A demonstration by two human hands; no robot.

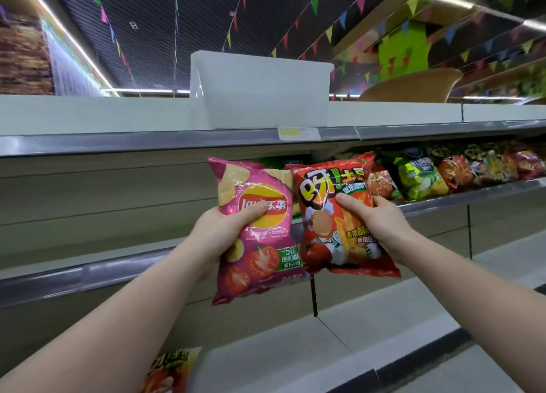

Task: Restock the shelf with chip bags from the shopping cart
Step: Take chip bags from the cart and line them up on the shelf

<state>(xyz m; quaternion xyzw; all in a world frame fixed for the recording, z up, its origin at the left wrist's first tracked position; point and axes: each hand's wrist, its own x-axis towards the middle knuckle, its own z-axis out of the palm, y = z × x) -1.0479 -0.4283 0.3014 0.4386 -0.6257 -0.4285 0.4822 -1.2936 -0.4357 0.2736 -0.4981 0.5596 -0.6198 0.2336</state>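
Holding two chip bags up before the shelf (443,199): left hand (220,230) grips pink tomato chip bag (254,233), thumb curled across its front; right hand (375,215) grips red fries snack bag (334,215), thumb on its front; bags side by side, edges touching; further snack bags (443,174) lined on middle shelf at right; white plastic bin (263,88) on top shelf; another bag (171,372) lower left.

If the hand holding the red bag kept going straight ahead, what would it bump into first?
Probably the bags already on the shelf. The right hand holds the red bag up toward that row, so the bag's top would likely touch first. Depth is hard to judge from this one view.
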